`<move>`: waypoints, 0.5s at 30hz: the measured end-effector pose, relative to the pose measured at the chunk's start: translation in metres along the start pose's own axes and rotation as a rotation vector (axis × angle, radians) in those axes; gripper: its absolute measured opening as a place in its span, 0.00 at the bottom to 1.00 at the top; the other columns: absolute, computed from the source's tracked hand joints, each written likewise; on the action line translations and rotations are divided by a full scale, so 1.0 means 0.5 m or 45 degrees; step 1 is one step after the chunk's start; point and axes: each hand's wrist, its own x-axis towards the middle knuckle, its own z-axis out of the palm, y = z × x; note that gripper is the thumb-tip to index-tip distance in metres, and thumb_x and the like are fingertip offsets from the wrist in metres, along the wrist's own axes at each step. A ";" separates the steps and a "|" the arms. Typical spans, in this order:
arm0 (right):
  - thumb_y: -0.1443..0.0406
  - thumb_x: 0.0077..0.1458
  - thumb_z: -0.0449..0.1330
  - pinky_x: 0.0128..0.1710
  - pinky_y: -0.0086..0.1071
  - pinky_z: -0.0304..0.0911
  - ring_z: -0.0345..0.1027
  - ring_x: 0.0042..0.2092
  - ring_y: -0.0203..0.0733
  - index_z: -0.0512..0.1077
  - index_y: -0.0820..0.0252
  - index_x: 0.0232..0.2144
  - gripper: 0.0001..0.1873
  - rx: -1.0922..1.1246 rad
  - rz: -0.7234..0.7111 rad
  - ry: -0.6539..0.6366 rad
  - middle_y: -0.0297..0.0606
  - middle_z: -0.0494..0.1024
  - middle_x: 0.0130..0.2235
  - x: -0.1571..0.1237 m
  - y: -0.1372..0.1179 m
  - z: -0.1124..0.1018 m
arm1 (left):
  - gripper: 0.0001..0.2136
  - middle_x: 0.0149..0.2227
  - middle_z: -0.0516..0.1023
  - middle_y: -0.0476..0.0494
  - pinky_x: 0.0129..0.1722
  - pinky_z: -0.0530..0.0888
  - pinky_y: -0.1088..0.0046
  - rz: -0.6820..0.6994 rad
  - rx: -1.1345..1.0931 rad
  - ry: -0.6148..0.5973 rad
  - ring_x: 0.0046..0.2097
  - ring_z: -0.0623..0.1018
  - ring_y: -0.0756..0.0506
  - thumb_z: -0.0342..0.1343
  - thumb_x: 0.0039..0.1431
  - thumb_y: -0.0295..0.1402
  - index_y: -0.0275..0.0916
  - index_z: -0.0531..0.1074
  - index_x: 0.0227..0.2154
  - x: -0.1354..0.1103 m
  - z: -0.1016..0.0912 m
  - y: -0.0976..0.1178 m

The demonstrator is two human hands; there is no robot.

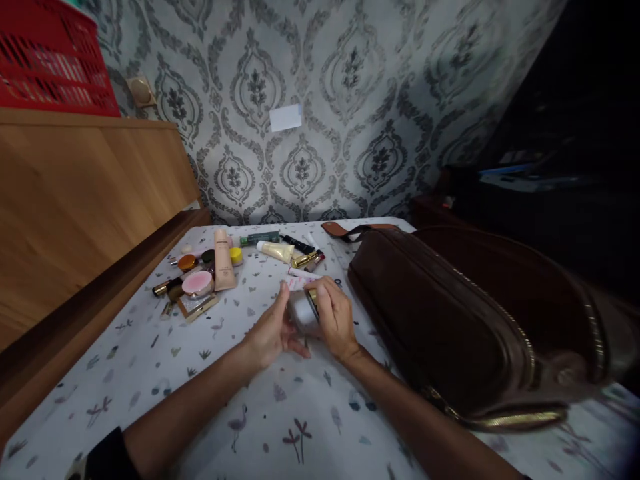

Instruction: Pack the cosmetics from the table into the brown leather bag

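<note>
A small pale grey, rounded case with a dark and gold edge is between my two hands above the table; its exact kind is not clear. My left hand cups it from the left, thumb up and fingers curled below. On its right side, my right hand grips the gold-edged part with bent fingers. Just beyond my hands lies a slim white and pink tube. Near it are a cream tube with a white cap and a gold cosmetic tube.
To the left sit a beige tube, a pink round compact, a gold-edged palette and small jars. A large brown leather bag fills the right side. A wooden cabinet with a red basket borders the left.
</note>
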 end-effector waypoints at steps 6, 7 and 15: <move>0.52 0.68 0.43 0.42 0.38 0.63 0.69 0.37 0.45 0.71 0.56 0.30 0.24 0.065 0.178 0.022 0.38 0.75 0.32 -0.001 0.019 0.006 | 0.40 0.48 0.72 0.43 0.24 0.79 0.74 0.334 0.234 -0.008 0.39 0.79 0.45 0.74 0.42 0.46 0.48 0.56 0.54 -0.009 -0.012 -0.037; 0.52 0.67 0.43 0.42 0.38 0.63 0.69 0.37 0.45 0.71 0.56 0.30 0.24 0.072 0.193 0.020 0.38 0.75 0.32 -0.001 0.020 0.006 | 0.39 0.45 0.73 0.45 0.22 0.77 0.76 0.325 0.248 -0.002 0.37 0.80 0.46 0.72 0.44 0.48 0.47 0.57 0.54 -0.008 -0.013 -0.040; 0.53 0.67 0.44 0.45 0.40 0.65 0.70 0.38 0.46 0.74 0.56 0.32 0.24 0.118 0.255 -0.005 0.39 0.79 0.35 -0.002 0.021 0.007 | 0.41 0.25 0.76 0.44 0.14 0.67 0.78 -0.064 0.212 -0.102 0.25 0.79 0.45 0.46 0.47 0.74 0.36 0.68 0.42 0.014 -0.039 -0.042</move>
